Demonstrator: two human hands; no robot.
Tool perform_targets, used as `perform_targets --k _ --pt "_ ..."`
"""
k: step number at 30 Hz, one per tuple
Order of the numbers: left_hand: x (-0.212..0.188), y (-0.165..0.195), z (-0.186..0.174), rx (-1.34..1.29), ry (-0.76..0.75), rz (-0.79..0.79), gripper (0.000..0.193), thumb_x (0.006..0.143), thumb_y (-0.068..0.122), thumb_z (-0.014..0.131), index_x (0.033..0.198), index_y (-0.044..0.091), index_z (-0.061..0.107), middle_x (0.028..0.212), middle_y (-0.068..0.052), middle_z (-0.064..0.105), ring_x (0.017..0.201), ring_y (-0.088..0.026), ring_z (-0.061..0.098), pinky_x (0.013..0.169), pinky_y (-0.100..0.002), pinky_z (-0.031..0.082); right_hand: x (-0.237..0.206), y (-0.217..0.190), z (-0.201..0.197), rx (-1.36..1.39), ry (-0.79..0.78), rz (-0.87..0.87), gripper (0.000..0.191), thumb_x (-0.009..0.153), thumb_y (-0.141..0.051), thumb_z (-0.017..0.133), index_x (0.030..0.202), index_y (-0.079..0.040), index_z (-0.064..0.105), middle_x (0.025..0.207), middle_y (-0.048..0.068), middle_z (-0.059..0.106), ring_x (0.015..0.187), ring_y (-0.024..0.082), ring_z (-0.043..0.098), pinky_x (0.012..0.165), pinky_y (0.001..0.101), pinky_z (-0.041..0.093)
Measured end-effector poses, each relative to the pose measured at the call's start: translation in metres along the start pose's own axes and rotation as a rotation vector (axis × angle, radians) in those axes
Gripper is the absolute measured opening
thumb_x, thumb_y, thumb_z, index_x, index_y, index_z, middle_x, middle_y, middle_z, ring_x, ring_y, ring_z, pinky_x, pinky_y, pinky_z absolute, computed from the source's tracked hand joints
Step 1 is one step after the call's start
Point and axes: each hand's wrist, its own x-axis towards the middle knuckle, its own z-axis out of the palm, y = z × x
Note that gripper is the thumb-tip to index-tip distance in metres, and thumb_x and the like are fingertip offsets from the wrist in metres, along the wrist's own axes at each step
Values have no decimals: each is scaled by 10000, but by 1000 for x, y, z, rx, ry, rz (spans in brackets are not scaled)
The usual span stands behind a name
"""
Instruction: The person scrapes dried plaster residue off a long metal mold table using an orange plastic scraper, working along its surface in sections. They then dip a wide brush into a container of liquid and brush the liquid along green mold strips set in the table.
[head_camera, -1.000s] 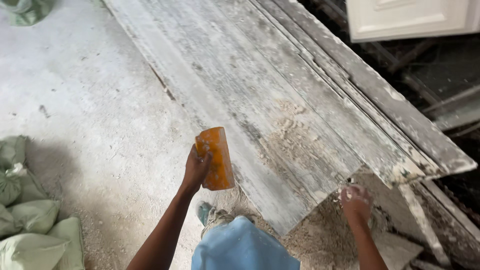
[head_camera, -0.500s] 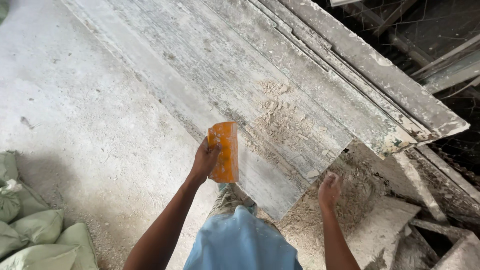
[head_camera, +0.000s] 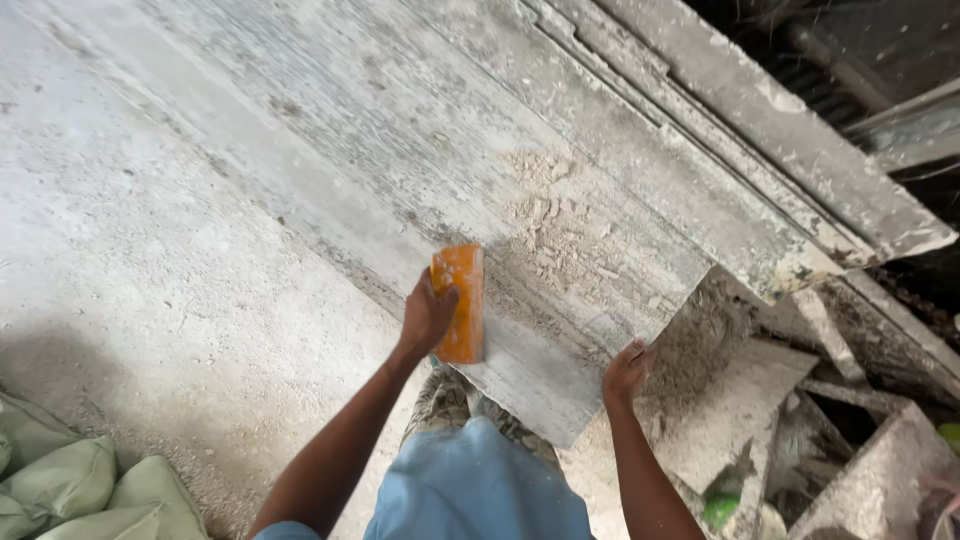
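A long, dusty grey board (head_camera: 420, 140) runs from the upper left down to just in front of me. My left hand (head_camera: 425, 315) grips an orange rectangular block (head_camera: 461, 303) and presses it flat against the board near its lower end. My right hand (head_camera: 625, 372) rests on the board's lower right edge, fingers curled over it. A patch of pale loose crumbs and dust (head_camera: 560, 235) lies on the board just right of the block.
Pale green filled sacks (head_camera: 70, 485) lie at the lower left on the concrete floor (head_camera: 130, 260). Broken grey planks and rubble (head_camera: 800, 400) are piled at the lower right. A second thick board (head_camera: 790, 130) lies along the right edge.
The view has tilted closer to the board. My left hand and the orange block have slid a little along the board, and my right hand has moved from the rubble side onto the board's edge.
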Motion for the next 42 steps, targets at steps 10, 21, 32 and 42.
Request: perform_targets --k 10,21,32,42 --pt "57 -16 -52 131 -157 143 475 921 241 673 1316 2 565 1050 -231 738 982 -344 739 824 -437 588 -4 5 0 1 96 -205 938 1131 -677 291 1582 138 179 1574 455 287 1412 603 343 1154 581 310" --pt "37 31 159 160 -454 138 544 963 206 497 1464 2 434 772 -276 684 677 -452 689 652 -556 589 -4 -3 -1 -70 6 41 821 1064 -613 293 1606 2 266 1560 308 355 1393 492 424 1165 539 352" --pt "-5 0 -51 233 8 64 549 915 281 586 1376 -5 503 1026 -326 701 984 -515 667 892 -574 523 -17 -87 13 -28 -40 -85 663 1095 -513 392 1445 50 397 1368 262 483 1211 403 529 1032 485 446" --pt "-112 -15 40 281 284 -44 642 942 252 567 1499 -11 385 1015 -360 688 966 -533 681 914 -582 530 23 -21 -23 167 -426 -274 546 1124 -422 482 1298 94 515 1194 219 600 1045 321 626 910 437 533"
